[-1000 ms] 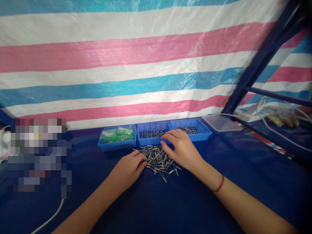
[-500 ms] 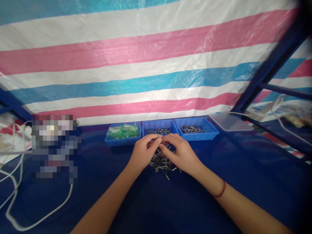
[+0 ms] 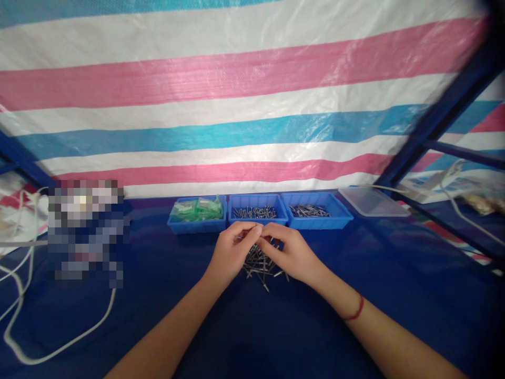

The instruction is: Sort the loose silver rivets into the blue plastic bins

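My left hand (image 3: 232,250) and my right hand (image 3: 290,252) meet fingertip to fingertip in front of the middle blue bin (image 3: 256,199). Thumb and fingers of each are pinched together. Whatever lies between the fingertips is too small and covered to make out. Just below them, partly hidden by the hands, is a loose pile of blind rivets (image 3: 262,266) with long thin stems, lying on the dark blue table (image 3: 244,326). More rivets (image 3: 260,212) lie in the middle bin, and similar rivets (image 3: 310,210) fill the bottom of the right blue bin (image 3: 335,222).
Green plastic packets (image 3: 199,209) sit in the left blue bin (image 3: 197,227). A clear plastic lid (image 3: 373,202) lies at the back right. White cable (image 3: 79,342) loops over the table's left side. Behind the bins hangs a striped plastic sheet (image 3: 221,139), with blue frame posts (image 3: 430,123) at the sides.
My hands have dropped slightly relative to the bins, showing more of the middle bin's rivets. The fingertips stay pinched together. The view has shifted a little.
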### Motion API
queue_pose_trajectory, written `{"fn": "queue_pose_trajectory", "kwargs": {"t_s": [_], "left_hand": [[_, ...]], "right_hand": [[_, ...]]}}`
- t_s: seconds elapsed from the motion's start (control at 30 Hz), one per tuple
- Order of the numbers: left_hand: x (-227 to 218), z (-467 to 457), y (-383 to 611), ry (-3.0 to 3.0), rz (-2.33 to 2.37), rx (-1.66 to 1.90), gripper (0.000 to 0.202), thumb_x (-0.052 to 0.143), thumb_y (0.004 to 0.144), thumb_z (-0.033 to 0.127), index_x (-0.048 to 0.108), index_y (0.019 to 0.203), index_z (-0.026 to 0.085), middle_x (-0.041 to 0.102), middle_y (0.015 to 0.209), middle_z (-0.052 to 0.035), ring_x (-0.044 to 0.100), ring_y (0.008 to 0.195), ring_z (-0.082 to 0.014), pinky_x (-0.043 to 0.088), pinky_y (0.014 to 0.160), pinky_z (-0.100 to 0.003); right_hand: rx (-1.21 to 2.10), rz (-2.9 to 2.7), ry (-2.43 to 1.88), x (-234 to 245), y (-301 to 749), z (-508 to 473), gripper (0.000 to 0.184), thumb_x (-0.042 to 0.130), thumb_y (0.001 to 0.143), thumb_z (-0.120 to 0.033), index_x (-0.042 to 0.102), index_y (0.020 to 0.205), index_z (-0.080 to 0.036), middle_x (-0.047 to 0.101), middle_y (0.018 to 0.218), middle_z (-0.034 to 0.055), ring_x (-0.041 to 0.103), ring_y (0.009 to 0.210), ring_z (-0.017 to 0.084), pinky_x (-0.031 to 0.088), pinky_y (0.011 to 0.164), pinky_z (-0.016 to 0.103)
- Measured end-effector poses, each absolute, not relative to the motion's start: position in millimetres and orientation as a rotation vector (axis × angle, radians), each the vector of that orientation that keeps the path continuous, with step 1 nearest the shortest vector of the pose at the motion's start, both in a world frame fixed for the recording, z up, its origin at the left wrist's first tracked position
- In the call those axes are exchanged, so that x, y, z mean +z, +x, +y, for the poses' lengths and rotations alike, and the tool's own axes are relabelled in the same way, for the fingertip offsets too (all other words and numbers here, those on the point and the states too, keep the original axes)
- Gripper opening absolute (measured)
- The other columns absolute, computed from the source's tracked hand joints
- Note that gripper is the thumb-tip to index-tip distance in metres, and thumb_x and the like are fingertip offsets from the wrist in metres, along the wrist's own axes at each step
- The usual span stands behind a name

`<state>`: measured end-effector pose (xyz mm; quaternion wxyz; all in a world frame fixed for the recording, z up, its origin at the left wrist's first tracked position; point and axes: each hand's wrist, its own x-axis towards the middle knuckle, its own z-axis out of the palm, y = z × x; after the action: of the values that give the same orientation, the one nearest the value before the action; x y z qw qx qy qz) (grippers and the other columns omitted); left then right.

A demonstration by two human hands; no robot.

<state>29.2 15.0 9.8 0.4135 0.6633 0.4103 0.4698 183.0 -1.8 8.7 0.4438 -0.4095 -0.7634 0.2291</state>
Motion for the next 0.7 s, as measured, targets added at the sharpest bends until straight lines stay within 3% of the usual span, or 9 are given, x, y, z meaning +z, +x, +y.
{"fn": "queue_pose_trajectory", "kwargs": {"t_s": [0.37, 0.7], "left_hand": [[15, 10, 30, 1.785, 1.062, 1.244, 0.016, 0.059, 0.084, 0.028, 0.068, 0.089, 0.016, 0.068, 0.087, -0.0037, 0.062, 0.081, -0.0156, 0.046, 0.075, -0.025], [4, 20, 27, 1.872, 1.069, 1.291, 0.014, 0.056, 0.085, 0.026, 0.064, 0.094, 0.018, 0.058, 0.1, -0.0052, 0.059, 0.085, -0.0153, 0.048, 0.07, -0.024]], "right_hand": [[0.587, -1.869, -1.019, 10, 185, -1, 0.019, 0.052, 0.086, -0.024, 0.063, 0.071, -0.018, 0.064, 0.073, 0.0028, 0.055, 0.065, 0.013, 0.042, 0.059, 0.026], [0.489, -1.669, -1.055, 11, 193, 4, 0.011, 0.063, 0.081, -0.029, 0.068, 0.083, -0.02, 0.06, 0.068, -0.0001, 0.051, 0.059, 0.012, 0.04, 0.054, 0.025]]}}
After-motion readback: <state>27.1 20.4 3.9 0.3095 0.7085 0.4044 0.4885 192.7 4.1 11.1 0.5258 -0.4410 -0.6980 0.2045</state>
